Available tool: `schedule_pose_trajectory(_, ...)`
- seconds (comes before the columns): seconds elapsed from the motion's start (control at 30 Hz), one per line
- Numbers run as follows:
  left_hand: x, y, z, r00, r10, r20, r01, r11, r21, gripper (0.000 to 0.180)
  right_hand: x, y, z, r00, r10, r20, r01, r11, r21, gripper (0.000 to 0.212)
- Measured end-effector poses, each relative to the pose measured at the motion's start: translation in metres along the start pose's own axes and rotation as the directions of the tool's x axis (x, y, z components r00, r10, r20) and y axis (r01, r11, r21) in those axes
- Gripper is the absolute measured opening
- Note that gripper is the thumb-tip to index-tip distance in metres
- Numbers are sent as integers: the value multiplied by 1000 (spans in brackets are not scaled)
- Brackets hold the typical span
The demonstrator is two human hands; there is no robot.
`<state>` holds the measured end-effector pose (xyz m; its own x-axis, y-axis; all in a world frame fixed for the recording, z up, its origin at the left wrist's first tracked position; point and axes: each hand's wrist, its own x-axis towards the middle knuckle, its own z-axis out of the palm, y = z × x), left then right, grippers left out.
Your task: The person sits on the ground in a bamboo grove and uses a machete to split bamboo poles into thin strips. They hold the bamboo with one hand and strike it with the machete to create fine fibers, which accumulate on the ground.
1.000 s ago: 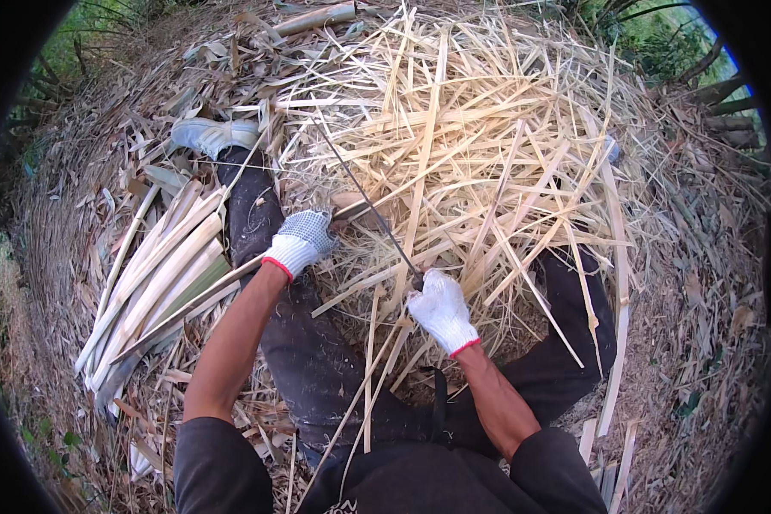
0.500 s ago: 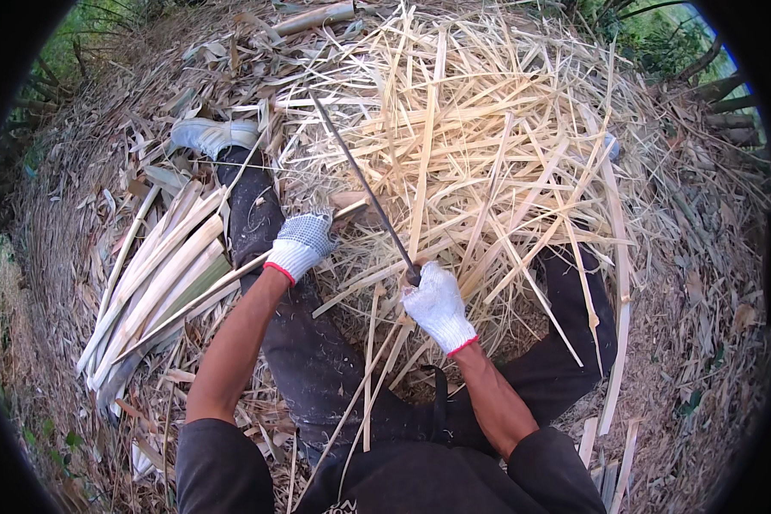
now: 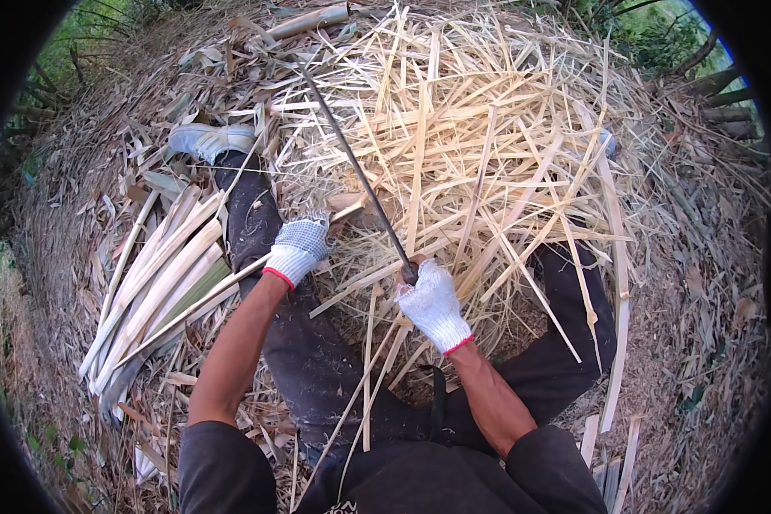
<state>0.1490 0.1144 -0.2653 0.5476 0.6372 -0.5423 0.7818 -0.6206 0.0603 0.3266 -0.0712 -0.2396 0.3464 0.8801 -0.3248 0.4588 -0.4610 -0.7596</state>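
Observation:
My left hand [image 3: 298, 244], in a white knit glove with a dotted palm and red cuff, is closed around a long bamboo strip [image 3: 199, 300]. One end of the strip pokes out past the fingers, and the other slants down across my thigh toward the left. My right hand [image 3: 433, 300], gloved the same way, grips the dark handle of a long knife [image 3: 351, 158]. Its thin dark blade points away and to the left, passing close beyond the end of the strip. Most of the handle is hidden in my fist.
A bundle of split bamboo strips [image 3: 158, 283] lies left of my leg. Between my spread legs and beyond is a large heap of pale shavings [image 3: 480, 146]. A bamboo pole [image 3: 308, 20] rests at the far edge. Dry leaves litter the ground around.
The knife blade has tilted slightly and shows a little broader, its tip shifted a bit left and farther away. My hands keep their grips and have barely moved.

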Motion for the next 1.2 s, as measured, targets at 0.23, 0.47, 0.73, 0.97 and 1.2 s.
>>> schedule_pose_trajectory(0.23,-7,5,-5,999,-46,23,49,987,-155,52,7,48,12,926,266,267,-235,962,-142,31)
schedule_pose_trajectory(0.47,-14,13,7,980,-177,-86,148,950,-273,62,-3,44,14,919,293,265,-295,955,-36,28)
schedule_pose_trajectory(0.73,-9,22,-12,977,-180,-112,166,978,-126,49,-23,16,3,976,190,103,-176,976,-130,24)
schedule_pose_trajectory(0.97,-9,29,14,954,-115,-276,126,992,21,53,-18,16,10,990,120,69,-113,989,-100,24)
schedule_pose_trajectory(1.2,-6,30,24,957,-118,-266,131,991,35,52,-14,-22,6,995,17,-102,-11,998,60,25)
